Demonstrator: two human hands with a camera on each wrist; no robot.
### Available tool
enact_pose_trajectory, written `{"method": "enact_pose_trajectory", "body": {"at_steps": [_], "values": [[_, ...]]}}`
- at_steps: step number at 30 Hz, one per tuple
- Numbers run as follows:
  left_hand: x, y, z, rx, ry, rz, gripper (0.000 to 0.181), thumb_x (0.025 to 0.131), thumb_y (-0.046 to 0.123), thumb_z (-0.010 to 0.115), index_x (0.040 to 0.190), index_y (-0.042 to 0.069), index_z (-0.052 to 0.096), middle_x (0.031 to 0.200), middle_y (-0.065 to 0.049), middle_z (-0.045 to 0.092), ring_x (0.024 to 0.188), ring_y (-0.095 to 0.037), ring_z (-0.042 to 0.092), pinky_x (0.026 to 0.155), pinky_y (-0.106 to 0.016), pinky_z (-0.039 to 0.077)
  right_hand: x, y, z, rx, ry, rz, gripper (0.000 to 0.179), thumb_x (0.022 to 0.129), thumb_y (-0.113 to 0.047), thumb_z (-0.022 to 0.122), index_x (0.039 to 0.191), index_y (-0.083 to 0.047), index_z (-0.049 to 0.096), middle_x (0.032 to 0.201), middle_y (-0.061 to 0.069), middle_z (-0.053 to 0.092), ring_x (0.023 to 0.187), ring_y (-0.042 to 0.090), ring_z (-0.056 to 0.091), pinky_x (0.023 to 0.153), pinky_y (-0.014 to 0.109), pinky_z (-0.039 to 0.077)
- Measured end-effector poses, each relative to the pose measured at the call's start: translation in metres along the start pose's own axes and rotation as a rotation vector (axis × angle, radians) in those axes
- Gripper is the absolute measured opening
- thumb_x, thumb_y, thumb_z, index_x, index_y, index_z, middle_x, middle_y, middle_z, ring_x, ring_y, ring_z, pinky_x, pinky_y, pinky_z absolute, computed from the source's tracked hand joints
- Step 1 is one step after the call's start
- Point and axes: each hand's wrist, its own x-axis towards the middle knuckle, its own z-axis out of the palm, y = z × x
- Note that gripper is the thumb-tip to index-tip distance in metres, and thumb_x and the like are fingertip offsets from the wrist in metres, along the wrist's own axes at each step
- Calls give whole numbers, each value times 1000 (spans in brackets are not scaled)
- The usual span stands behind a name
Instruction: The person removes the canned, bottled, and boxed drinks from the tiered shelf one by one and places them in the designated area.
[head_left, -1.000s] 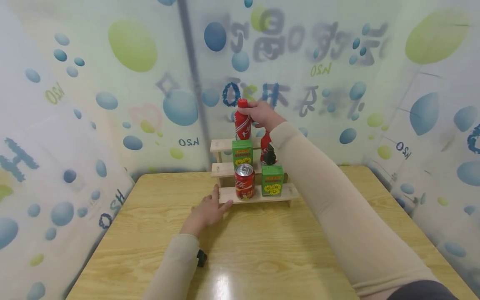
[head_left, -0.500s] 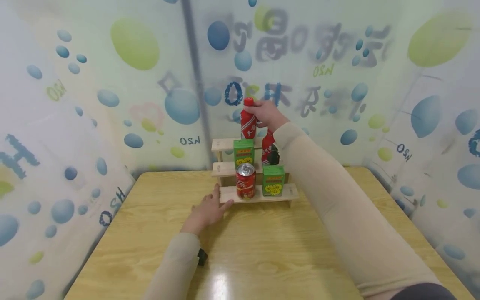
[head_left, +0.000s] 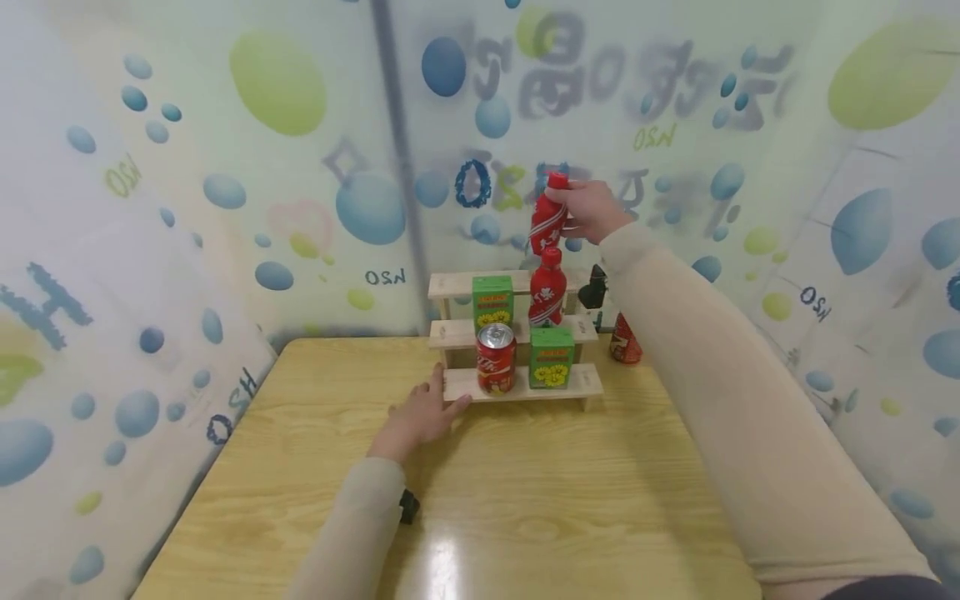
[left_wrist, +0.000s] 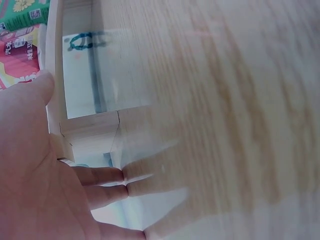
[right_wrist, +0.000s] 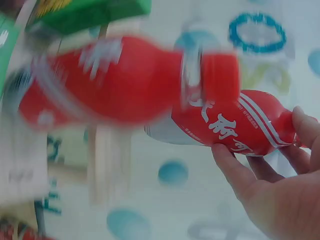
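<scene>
My right hand (head_left: 595, 210) grips a red soda bottle (head_left: 548, 227) near its cap, slightly tilted, high behind the upper right of a small three-tier wooden shelf (head_left: 457, 333). In the right wrist view, thumb and fingers close round the narrow end of this soda bottle (right_wrist: 230, 122). A second red bottle (head_left: 548, 292) stands on the middle tier and blurs across the front of that view. My left hand (head_left: 420, 415) steadies the shelf's lower left end, thumb against the bottom tier (left_wrist: 56, 65), other fingertips down on the wooden table, holding nothing.
A green carton (head_left: 492, 301) stands on the middle tier, left. On the bottom tier are a red can (head_left: 496, 360) and another green carton (head_left: 551, 359). Right of the shelf, partly behind my sleeve, a red item (head_left: 625, 340) stands on the table (head_left: 525, 483). Patterned curtains surround the table.
My right hand has carried the soda bottle from above the top tier's left side rightward and up, tilting it. The second bottle and the red item at right have come into view. Left hand stays.
</scene>
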Motion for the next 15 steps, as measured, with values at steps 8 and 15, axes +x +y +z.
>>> {"method": "enact_pose_trajectory", "body": {"at_steps": [8,15], "values": [[1,2,2,3,-15,-16,102,103,79,35,173,14,-2,172,-31,28,160,-51,28,120,-87,16,-14,24,-79,-30,58,34,68,110,-39,56,169,-16,31,173,10,37,160,37,39,131,49,36],[2,2,1,3,-2,-11,104,102,80,36,173,14,-4,172,-31,28,159,-50,31,118,-88,17,-31,65,-144,21,123,75,76,108,-42,58,171,-16,25,179,10,23,164,40,26,133,50,29]]}}
